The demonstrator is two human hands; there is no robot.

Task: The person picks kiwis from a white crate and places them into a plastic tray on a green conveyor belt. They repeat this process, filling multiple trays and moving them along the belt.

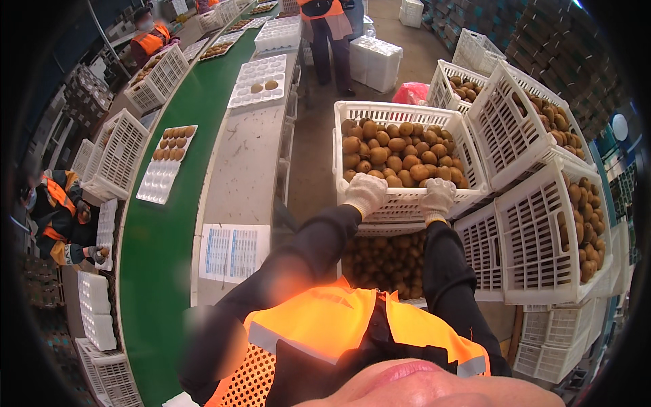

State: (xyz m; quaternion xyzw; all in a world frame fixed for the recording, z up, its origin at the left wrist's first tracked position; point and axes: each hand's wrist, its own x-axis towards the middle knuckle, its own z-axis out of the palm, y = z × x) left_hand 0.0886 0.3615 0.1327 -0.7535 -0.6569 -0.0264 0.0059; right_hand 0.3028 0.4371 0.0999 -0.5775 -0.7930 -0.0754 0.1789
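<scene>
Both my hands wear cream knitted gloves and grip the near rim of a white plastic crate (396,109) heaped with brown kiwifruit (402,147). My left hand (367,193) is closed over that rim towards its left end. Farther right along the same rim, my right hand (438,197) holds on in the same way. The fingers of both hands curl inward, next to the fruit. Below my forearms, more kiwifruit (384,262) fill a lower crate, partly hidden by my arms.
Stacked kiwifruit crates (529,234) stand close on the right. On the left, a green conveyor belt (168,244) carries a white tray (157,180) partly filled with fruit. A grey side table (249,152) holds trays and a printed sheet (234,252). Co-workers (56,203) stand beyond the belt and ahead.
</scene>
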